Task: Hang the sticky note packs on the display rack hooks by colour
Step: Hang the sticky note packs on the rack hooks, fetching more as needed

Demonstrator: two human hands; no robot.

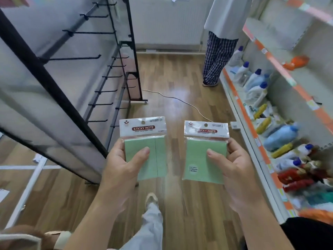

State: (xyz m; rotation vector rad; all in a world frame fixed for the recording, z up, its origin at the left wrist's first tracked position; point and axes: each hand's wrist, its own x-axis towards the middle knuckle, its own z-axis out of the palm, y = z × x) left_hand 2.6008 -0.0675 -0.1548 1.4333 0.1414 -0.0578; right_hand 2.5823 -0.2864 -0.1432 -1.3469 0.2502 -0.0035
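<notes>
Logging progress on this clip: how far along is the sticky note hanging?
Done: nothing is visibly hung; the rack hooks that show clearly are bare. In hand: the left hand grips one green pack and the right hand grips a second green pack, both upright and away from the hooks. Left: both packs need hanging, presumably together since they match in colour.

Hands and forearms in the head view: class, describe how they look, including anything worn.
The left hand and right hand are bare, as are the forearms. No rings, watch, gloves or markings show. Black fabric by the right elbow may be a sleeve; the left shows none.
</notes>
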